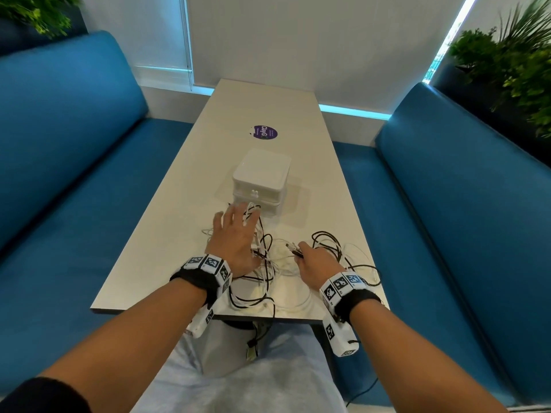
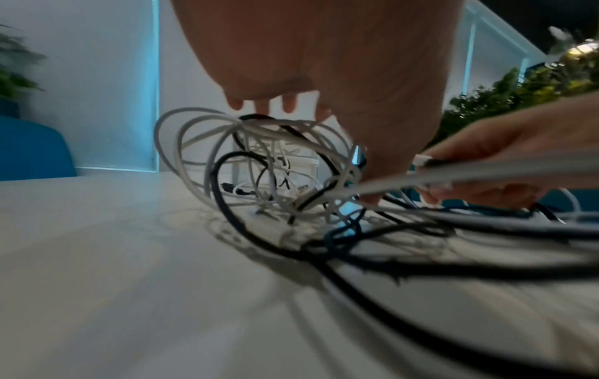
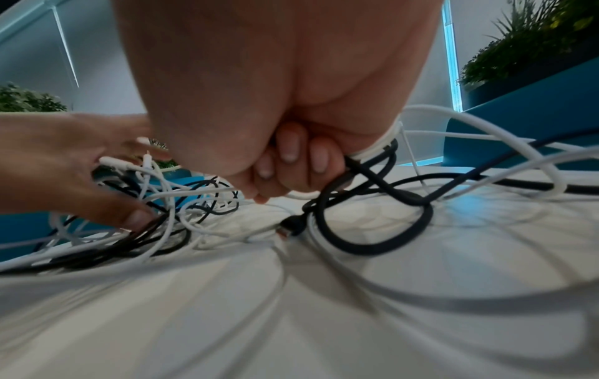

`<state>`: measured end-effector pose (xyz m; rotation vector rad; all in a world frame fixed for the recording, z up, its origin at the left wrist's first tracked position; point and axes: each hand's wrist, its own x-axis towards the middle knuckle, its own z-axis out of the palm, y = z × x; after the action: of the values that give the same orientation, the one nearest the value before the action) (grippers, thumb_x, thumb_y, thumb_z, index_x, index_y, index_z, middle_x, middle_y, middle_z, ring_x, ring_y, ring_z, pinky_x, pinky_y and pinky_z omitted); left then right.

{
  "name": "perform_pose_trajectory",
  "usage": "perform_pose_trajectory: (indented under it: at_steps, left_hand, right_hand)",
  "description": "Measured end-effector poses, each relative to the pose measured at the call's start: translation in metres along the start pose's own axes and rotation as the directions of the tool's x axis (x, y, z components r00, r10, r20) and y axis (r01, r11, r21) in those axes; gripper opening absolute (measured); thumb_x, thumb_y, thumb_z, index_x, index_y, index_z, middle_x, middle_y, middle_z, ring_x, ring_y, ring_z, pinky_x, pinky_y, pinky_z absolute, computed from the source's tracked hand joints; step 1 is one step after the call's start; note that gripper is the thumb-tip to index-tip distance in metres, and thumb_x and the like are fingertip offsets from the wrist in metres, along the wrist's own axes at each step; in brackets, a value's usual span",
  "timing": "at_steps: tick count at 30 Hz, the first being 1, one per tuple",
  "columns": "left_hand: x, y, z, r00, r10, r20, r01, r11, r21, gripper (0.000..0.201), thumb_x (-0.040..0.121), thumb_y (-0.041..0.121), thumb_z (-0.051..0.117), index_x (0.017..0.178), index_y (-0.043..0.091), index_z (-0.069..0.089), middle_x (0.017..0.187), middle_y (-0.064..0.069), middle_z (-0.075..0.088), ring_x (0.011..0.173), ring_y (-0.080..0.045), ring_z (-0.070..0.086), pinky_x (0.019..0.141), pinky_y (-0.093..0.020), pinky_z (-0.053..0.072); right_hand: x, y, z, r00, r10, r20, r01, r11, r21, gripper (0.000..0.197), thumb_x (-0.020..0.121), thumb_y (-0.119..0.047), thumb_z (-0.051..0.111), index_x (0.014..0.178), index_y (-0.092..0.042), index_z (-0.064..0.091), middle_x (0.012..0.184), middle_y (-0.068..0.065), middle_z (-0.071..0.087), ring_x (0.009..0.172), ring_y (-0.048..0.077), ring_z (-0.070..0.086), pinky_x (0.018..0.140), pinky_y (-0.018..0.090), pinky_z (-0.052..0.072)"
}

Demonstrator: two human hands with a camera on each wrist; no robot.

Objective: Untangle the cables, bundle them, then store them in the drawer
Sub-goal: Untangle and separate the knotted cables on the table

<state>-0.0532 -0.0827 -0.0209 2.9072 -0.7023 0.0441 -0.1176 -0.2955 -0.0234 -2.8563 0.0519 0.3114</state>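
Curled tight, the right hand [image 1: 317, 265] grips a small bunch of black and white strands, its fingers [image 3: 293, 151] folded into the palm around them, with plug ends poking out toward the middle of the table [image 1: 167, 234]. Across from it the left hand [image 1: 235, 242] is spread flat, fingers straight, resting on top of the tangle [image 1: 268, 257] and pinning it down; whether any strand is hooked under a finger cannot be told. Loose cables sprawl over the near end of the table between and around both hands, some loops trailing off to the right and toward the near edge. Just beyond the left fingertips stands the drawer box [image 1: 261, 181], white, its drawers shut. What matters for the coming move, as I judge it, is that the gripped strands run leftward from the right fist straight into the heap under the left palm, so a pull to the right, away from the pinned heap, would draw them out along their own length. Sorting looks barely begun: nothing is bundled and nothing is stored.
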Motion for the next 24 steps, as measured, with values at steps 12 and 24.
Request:
perform_pose_trajectory:
  at_steps: [12, 24]
  left_hand:
    - [0.002, -0.013, 0.003, 0.976, 0.134, 0.172, -0.119, 0.988, -0.097, 0.053, 0.075, 0.053, 0.071, 0.116, 0.021, 0.062, 0.114, 0.003, 0.054, 0.103, -0.023, 0.055, 0.078, -0.031, 0.042]
    - [-0.004, -0.014, -0.003, 0.973, 0.051, 0.224, -0.06, 0.998, 0.032, 0.044, 0.078, 0.059, 0.062, 0.106, 0.025, 0.055, 0.099, 0.001, 0.062, 0.087, -0.023, 0.058, 0.067, -0.031, 0.041]
  right_hand:
    - [0.005, -0.002, 0.007, 1.0, -0.005, -0.005, 0.005, 1.0, -0.001, 0.023, 0.104, -0.032, 0.04, 0.114, -0.012, 0.044, 0.086, 0.01, 0.052, 0.076, 0.03, 0.053, 0.069, 0.038, 0.049]
    - [0.005, -0.005, 0.01, 1.0, -0.011, 0.016, 0.011, 1.0, -0.004, 0.024, 0.104, -0.031, 0.04, 0.116, -0.011, 0.044, 0.084, 0.009, 0.05, 0.076, 0.028, 0.052, 0.067, 0.035, 0.045]
